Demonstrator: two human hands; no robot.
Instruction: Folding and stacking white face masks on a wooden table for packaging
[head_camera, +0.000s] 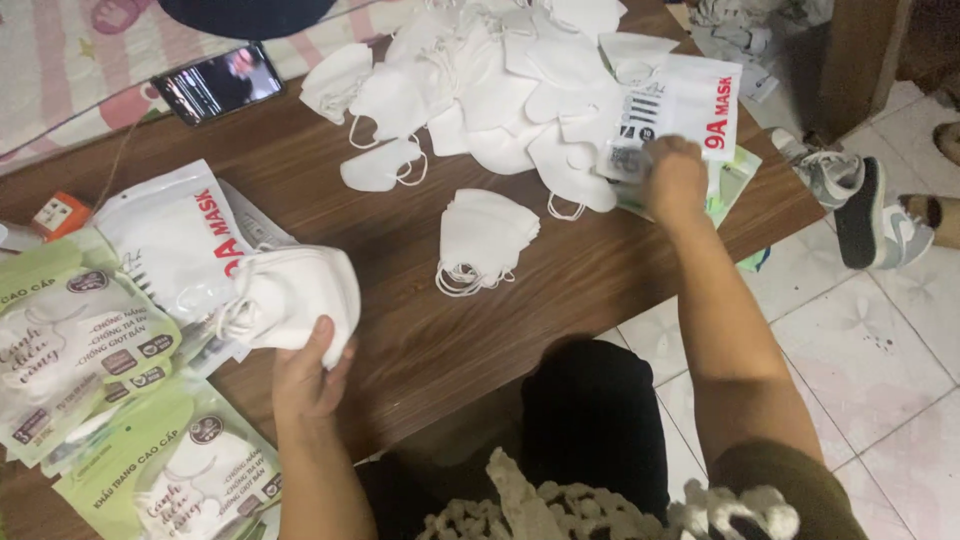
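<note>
In the head view, the left hand (308, 375) grips a stack of folded white fabric masks (295, 297) at lower left over the brown wooden tabletop (420, 330). The right hand (676, 178) closes on a white printed plastic pouch (680, 110) at upper right. Filled green-and-white packets (90, 340) lie left; a loose pile of white masks (490, 80) remains unpacked.

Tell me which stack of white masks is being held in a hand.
The stack of masks gripped by the left hand near the table's left edge; the small stack at mid-table lies untouched, apart from the big pile.
</note>
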